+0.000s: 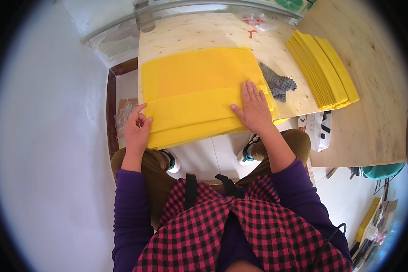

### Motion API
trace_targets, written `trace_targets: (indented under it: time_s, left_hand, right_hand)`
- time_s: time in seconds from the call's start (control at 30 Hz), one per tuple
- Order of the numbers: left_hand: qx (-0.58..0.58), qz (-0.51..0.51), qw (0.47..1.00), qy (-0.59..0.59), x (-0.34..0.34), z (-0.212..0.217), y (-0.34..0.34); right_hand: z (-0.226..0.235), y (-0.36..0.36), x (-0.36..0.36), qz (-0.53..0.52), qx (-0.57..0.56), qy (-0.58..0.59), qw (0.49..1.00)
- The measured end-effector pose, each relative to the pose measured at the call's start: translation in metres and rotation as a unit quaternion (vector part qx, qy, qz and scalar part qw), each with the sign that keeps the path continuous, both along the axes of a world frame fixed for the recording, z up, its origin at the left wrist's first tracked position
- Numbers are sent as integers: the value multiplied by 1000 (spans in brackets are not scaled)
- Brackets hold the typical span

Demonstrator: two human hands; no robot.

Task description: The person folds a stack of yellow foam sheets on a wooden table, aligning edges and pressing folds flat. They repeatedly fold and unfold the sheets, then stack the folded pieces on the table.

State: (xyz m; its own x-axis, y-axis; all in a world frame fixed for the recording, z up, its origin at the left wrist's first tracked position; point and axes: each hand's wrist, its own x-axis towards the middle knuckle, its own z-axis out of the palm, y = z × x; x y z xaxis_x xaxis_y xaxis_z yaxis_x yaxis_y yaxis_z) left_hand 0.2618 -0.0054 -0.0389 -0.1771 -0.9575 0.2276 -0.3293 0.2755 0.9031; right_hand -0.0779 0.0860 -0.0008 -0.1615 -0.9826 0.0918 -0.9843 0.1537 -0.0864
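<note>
A stack of yellow fabric sheets point(199, 75) lies on the wooden table in front of me, with a folded band along its near side. My right hand point(255, 109) rests flat on the stack's right side, fingers stretched out and the thumb apart. At the left edge of the fabric is my left hand point(138, 128), its fingers curled and thumb bent in at the folded band's border. It seems to pinch the edge there; how much cloth is between the fingertips is hard to see. A grey textured cloth point(278, 83) lies just right of the stack.
Narrow folded yellow bundles point(322, 70) sit on the wooden tabletop point(199, 31) at the right. A clear jar point(144, 17) stands at the far left corner, with a plastic bag point(258, 21) at the back. Below the table are a white printed bag point(321, 131) and a box of shreds point(126, 115).
</note>
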Motion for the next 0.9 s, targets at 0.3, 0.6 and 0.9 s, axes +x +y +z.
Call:
trace_targets:
  time_s: [0.3, 0.6, 0.9]
  left_hand:
    - [-239, 41, 953, -182, -13, 52, 18]
    - [-124, -197, 950, -210, -223, 50, 78]
    - [-98, -97, 901, -411, -172, 27, 71]
  right_hand:
    - [-2, -1, 0, -15, 15, 1, 1000]
    - [-11, 3, -9, 21, -3, 30, 999]
    - [-12, 0, -2, -2, 1, 30, 1000]
